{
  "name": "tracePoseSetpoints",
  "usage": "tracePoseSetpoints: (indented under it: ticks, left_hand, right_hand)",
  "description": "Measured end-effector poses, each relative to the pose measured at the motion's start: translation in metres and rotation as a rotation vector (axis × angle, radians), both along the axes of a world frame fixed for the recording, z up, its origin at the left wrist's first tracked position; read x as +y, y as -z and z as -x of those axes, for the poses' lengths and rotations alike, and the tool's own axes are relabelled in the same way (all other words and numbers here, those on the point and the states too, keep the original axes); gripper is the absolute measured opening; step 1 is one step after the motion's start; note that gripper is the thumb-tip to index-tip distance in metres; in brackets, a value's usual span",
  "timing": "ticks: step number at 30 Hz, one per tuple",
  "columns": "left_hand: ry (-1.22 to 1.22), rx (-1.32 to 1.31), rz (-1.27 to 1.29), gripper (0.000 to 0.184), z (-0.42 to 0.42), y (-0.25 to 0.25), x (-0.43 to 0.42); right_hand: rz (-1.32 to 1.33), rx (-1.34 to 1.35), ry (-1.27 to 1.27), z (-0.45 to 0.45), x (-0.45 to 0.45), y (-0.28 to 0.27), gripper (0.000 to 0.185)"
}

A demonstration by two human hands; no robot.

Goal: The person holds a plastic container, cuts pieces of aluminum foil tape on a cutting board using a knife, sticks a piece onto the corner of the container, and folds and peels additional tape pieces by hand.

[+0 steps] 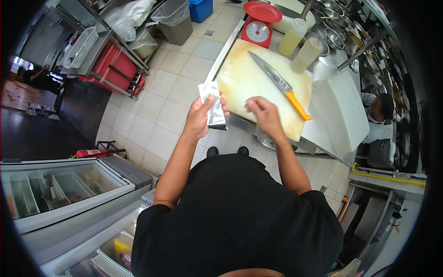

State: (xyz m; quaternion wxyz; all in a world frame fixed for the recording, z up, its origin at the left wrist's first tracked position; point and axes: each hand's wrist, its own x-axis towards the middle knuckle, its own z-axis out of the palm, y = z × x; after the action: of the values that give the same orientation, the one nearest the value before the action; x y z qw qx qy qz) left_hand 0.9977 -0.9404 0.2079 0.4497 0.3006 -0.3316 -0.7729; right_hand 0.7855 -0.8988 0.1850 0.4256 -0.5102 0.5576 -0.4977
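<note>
My left hand (201, 113) is wrapped round a narrow silver-and-white foil packet (215, 115) with a dark lower end, thumb pressed on its front. It is held over the floor, just left of the white cutting board (240, 78). My right hand (266, 119) hovers over the board's near edge, its fingers curled in and the fingertips slightly blurred; whether anything small is between them I cannot make out. On the board lies a large knife (272, 76) with a yellow handle, its handle end towards the right, apart from both hands.
Behind the board stand a red kitchen scale (257, 31) and two squeeze bottles (293, 37). A white plastic tub (339, 111) sits to its right. Another person (380, 111) is at the far right. Glass-topped freezers (69, 189) are at the left; a grey bin (175, 23) stands on the tiled floor.
</note>
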Motion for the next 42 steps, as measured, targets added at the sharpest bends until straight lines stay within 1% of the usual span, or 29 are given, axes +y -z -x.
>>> tracePoseSetpoints:
  ticks: [1, 2, 3, 4, 5, 7, 8, 9, 11, 12, 15, 17, 18, 20, 21, 23, 25, 26, 28, 29, 31, 32, 34, 38, 42]
  left_hand:
    - [0.001, 0.001, 0.0, 0.031, -0.003, -0.001, 0.0]
    - [0.076, 0.049, -0.043, 0.032, -0.007, -0.002, -0.001]
    - [0.151, 0.097, -0.085, 0.032, -0.01, -0.002, -0.002]
    - [0.19, 0.117, -0.11, 0.034, -0.012, 0.0, -0.004]
    - [0.19, 0.117, -0.11, 0.034, -0.014, 0.001, -0.005]
    - [0.289, 0.196, -0.156, 0.038, -0.016, 0.002, -0.007]
    - [0.293, 0.196, -0.158, 0.038, -0.017, 0.005, -0.008]
    - [0.322, 0.236, -0.178, 0.04, -0.017, 0.009, -0.01]
    - [0.354, 0.276, -0.199, 0.042, -0.015, 0.014, -0.012]
    - [0.367, 0.291, -0.202, 0.043, -0.014, 0.015, -0.012]
    - [0.405, 0.335, -0.211, 0.045, -0.012, 0.018, -0.015]
    - [0.432, 0.365, -0.215, 0.045, -0.011, 0.021, -0.016]
    - [0.442, 0.398, -0.241, 0.045, -0.011, 0.023, -0.017]
    - [0.444, 0.436, -0.261, 0.045, -0.009, 0.024, -0.02]
    - [0.438, 0.417, -0.256, 0.045, -0.01, 0.024, -0.02]
    - [0.417, 0.401, -0.248, 0.044, -0.012, 0.024, -0.024]
    - [0.415, 0.324, -0.247, 0.044, -0.014, 0.025, -0.028]
    - [0.405, 0.327, -0.246, 0.044, -0.016, 0.024, -0.031]
    - [0.39, 0.211, -0.238, 0.043, -0.018, 0.024, -0.036]
    - [0.384, 0.213, -0.241, 0.043, -0.019, 0.025, -0.038]
    - [0.376, 0.126, -0.243, 0.043, -0.02, 0.028, -0.043]
    - [0.379, 0.126, -0.244, 0.043, -0.021, 0.03, -0.045]
    - [0.381, 0.036, -0.223, 0.044, -0.022, 0.034, -0.047]
    - [0.401, 0.051, -0.218, 0.044, -0.019, 0.037, -0.047]
    - [0.382, -0.007, -0.233, 0.041, -0.017, 0.033, -0.041]
  right_hand:
    - [0.113, 0.236, 0.104, 0.021, -0.005, 0.009, 0.018]
    - [0.18, 0.471, 0.234, 0.037, -0.004, 0.003, 0.018]
    - [0.318, 0.771, 0.321, 0.061, -0.006, 0.013, 0.026]
    - [0.288, 1.023, 0.382, 0.078, -0.005, 0.014, 0.038]
    - [0.288, 1.023, 0.383, 0.087, -0.002, 0.017, 0.038]
    - [-0.013, 1.286, 0.511, 0.103, 0.004, 0.024, 0.049]
    - [-0.107, 1.253, 0.466, 0.111, 0.004, 0.029, 0.057]
    - [-0.111, 1.253, 0.469, 0.117, 0.003, 0.034, 0.057]
    - [-0.238, 1.137, 0.333, 0.125, 0.002, 0.04, 0.058]
    - [-0.24, 1.137, 0.335, 0.126, 0.001, 0.042, 0.058]
    - [-0.18, 1.172, 0.312, 0.13, -0.001, 0.045, 0.057]
    - [-0.132, 1.09, 0.222, 0.135, -0.005, 0.043, 0.05]
    - [-0.131, 1.089, 0.225, 0.135, -0.002, 0.038, 0.05]
    - [0.0, 1.011, 0.166, 0.133, 0.01, 0.018, 0.044]
    - [0.005, 1.012, 0.157, 0.132, 0.021, 0.004, 0.044]
    - [0.1, 0.752, 0.135, 0.129, 0.046, -0.03, 0.037]
    - [0.072, 0.736, 0.123, 0.126, 0.072, -0.063, 0.034]
    - [0.075, 0.737, 0.113, 0.127, 0.083, -0.075, 0.034]
    - [0.045, 0.757, 0.026, 0.128, 0.101, -0.09, 0.033]
    - [0.044, 0.757, 0.02, 0.126, 0.108, -0.093, 0.033]
    - [0.013, 0.724, 0.026, 0.12, 0.117, -0.096, 0.035]
    - [0.013, 0.701, 0.015, 0.12, 0.119, -0.092, 0.037]
    - [0.011, 0.698, 0.012, 0.118, 0.122, -0.087, 0.037]
    - [0.012, 0.692, -0.008, 0.113, 0.124, -0.083, 0.037]
    - [0.017, 0.717, -0.029, 0.111, 0.123, -0.077, 0.036]
